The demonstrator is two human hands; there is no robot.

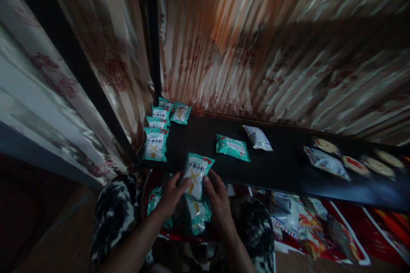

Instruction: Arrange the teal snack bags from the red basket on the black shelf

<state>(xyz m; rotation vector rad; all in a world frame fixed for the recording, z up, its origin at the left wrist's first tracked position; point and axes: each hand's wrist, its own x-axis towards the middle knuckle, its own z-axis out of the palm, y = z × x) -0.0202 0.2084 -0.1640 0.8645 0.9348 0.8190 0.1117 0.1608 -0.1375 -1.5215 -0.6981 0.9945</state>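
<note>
Between my two hands is a teal-and-white snack bag [196,171], its printed front facing up, just at the shelf's near edge. My left hand [173,192] grips its left side and my right hand [218,192] its right side. Below it, more teal snack bags [197,211] lie in a red container [166,235] between my knees. A row of matching snack bags [155,144] overlaps at the left end of the black shelf [198,136], with one more bag [181,113] beside it at the back.
On the shelf lie a face-down teal bag [232,147], a white-and-blue bag [258,137], another blue-and-white packet [326,162] and several round items [355,165]. Red trays [349,234] with mixed packets sit below. Curtains [240,72] and dark posts [153,34] border the shelf.
</note>
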